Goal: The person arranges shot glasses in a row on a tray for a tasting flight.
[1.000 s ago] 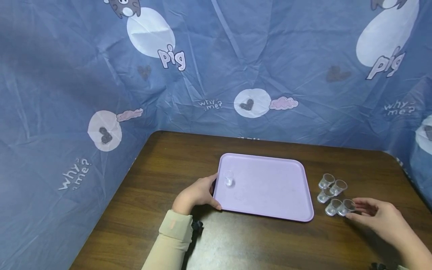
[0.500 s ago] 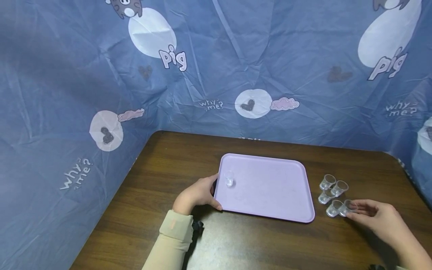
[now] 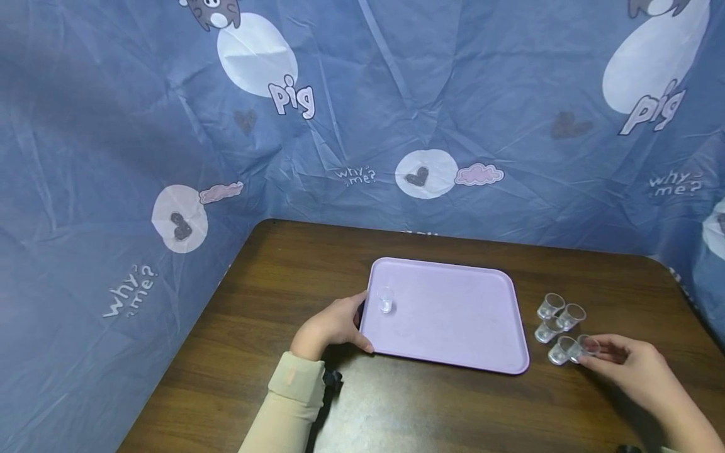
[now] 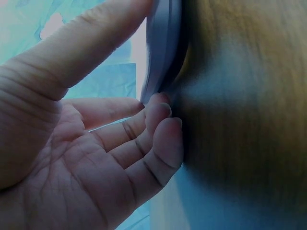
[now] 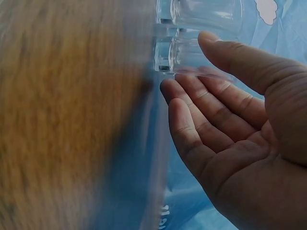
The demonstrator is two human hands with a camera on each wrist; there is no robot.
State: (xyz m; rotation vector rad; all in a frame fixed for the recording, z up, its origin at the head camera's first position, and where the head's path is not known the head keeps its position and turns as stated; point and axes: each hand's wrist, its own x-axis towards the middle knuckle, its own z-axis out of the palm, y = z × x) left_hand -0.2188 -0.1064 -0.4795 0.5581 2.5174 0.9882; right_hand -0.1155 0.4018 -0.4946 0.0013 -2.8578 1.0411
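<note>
A lilac rectangular tray [image 3: 453,324] lies on the wooden table. My left hand [image 3: 334,324] grips its near left corner, thumb at the front edge and fingers along the left side. In the left wrist view, those fingers [image 4: 165,143] curl against the tray's rim [image 4: 163,43]. One clear shot glass [image 3: 386,303] stands upright near the tray's left end. Right of the tray, my right hand [image 3: 629,362] holds a clear shot glass [image 5: 184,55] between thumb and fingers. Close beside it is another shot glass [image 3: 562,351].
Three more shot glasses, one of them the rear glass [image 3: 550,306], stand clustered just behind the held one. The dark brown table [image 3: 430,409] ends at the back against a blue printed cloth [image 3: 362,113], which also hangs along the left side.
The right fingers have settled slightly closer around the nearest shot glass. The left hand, the tray and the glass on it stay in place; the head view shifts a little.
</note>
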